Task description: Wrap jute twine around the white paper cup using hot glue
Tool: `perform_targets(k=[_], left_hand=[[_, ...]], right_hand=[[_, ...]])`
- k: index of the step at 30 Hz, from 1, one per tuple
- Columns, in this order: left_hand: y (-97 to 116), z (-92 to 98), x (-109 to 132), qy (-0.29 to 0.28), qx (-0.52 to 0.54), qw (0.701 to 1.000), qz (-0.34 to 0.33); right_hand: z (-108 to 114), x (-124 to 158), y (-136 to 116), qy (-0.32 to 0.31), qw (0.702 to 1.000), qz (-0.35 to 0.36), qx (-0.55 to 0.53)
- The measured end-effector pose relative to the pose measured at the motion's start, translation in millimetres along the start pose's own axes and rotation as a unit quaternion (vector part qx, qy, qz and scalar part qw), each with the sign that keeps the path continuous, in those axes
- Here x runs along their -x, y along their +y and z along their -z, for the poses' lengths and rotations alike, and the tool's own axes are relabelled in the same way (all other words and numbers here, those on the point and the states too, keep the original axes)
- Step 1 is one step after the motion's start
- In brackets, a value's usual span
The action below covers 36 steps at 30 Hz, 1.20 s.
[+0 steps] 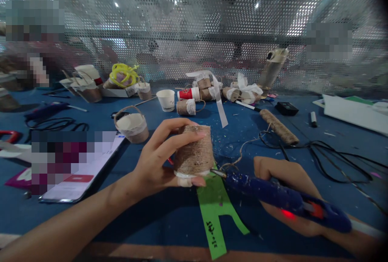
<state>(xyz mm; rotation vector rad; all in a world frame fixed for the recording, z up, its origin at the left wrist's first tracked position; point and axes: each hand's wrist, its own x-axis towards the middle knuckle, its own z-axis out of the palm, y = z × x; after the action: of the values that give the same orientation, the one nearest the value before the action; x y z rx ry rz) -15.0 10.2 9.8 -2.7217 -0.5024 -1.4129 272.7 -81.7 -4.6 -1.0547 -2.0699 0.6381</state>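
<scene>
In the head view, the left hand (pixel 157 155) grips a twine-wrapped cup (pixel 195 149) above the table (pixel 169 221), fingers over the wrapped side and thumb under the white edge at its lower end. That hold probably keeps the cup steady and leaves the edge facing right exposed. The right hand (pixel 295 177) is closed around a blue glue gun (pixel 269 191), its nozzle (pixel 216 172) angled toward that lower edge; whether the tip touches cannot be told. The gun's low slant seems meant to let the tip reach the edge clear of the left fingers.

A loose twine strand (pixel 241 154) runs from the twine roll (pixel 279 126) toward the nozzle; its end there is hard to make out. A green strip (pixel 212 213) lies beneath the cup. Black cable (pixel 327 171) loops to the right, near enough to snag the strand. A phone (pixel 91 167) lies left of the left forearm. Beyond the hands stand a small handled basket (pixel 133 126) and a white paper cup (pixel 165 100), with a white ribbon (pixel 220 104) trailing beside them.
</scene>
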Motion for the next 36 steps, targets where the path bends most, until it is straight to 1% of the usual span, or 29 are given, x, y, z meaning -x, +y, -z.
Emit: perform_targets(k=[4,7,9,11,13,15,17,20,24,27,30,33,36], left_hand=[[0,1.2,-1,0.010,0.013,1.000,0.006],[1,1.8,-3,0.025,0.039,0.999,0.025],[1,2.2,-3,0.026,0.040,0.998,0.036],[2,2.3,-3,0.028,0.039,0.998,0.040],[3,1.6,-3,0.027,0.044,0.998,0.039],[3,-0.2,-3,0.013,0.049,0.998,0.036],[3,-3.0,-2,-0.010,0.059,0.997,0.038],[4,-7.8,-1,-0.036,0.086,0.994,0.051],[6,-11.7,0,-0.060,0.104,0.990,0.076],[7,-12.1,0,-0.073,0.107,0.987,0.093],[7,-11.6,0,-0.077,0.113,0.985,0.105],[6,-11.1,0,-0.082,0.113,0.984,0.108],[4,-11.0,0,-0.082,0.111,0.985,0.103]], right_hand=[[1,-1,2,-0.001,1.000,-0.012,-0.003],[2,-1,4,-0.007,1.000,-0.029,-0.002],[2,0,5,-0.001,1.000,-0.027,-0.003],[2,2,5,0.028,0.999,-0.016,-0.007],[0,3,3,0.078,0.996,0.007,-0.030],[-2,3,1,0.121,0.990,0.031,-0.058],[-7,0,-1,0.145,0.986,0.047,-0.071],[-15,-7,-3,0.166,0.984,0.042,-0.049],[-24,-13,-3,0.154,0.987,0.015,-0.049],[-27,-14,0,0.131,0.986,-0.017,-0.101],[-27,-12,2,0.130,0.981,-0.048,-0.138],[-23,-9,-1,0.156,0.980,-0.053,-0.109],[-18,-8,-6,0.160,0.983,-0.063,-0.068]])
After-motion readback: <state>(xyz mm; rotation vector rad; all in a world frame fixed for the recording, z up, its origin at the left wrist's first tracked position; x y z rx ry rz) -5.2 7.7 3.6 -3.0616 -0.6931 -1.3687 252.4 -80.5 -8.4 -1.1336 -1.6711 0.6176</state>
